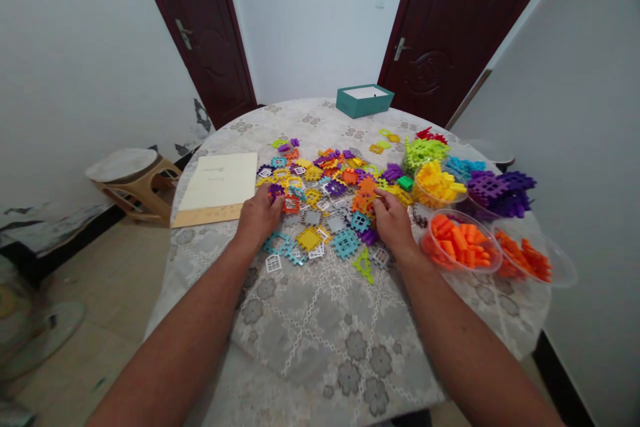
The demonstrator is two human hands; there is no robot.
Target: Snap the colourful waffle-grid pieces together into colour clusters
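A heap of colourful plastic interlocking pieces, mostly square and notched, lies across the middle of the table. My left hand [259,215] is at the heap's left edge, its fingers and thumb bent around a purple notched piece [275,191]. At the right side, my right hand [394,219] pinches the edge of an orange notched piece [364,196] between thumb and forefinger. Between the hands lie yellow, grey and white pieces. Nearer to me are a yellow square [309,239], a turquoise square [345,243], a lime triangle [364,265] and a white window frame [273,263].
Clear tubs on the right hold sorted pieces: yellow [439,183], orange blocks [461,241], darker orange [527,258] and purple [500,190]. Lime pieces [426,152] are piled behind them. A green box [365,103] stands at the far edge; a cream booklet [220,180] lies left.
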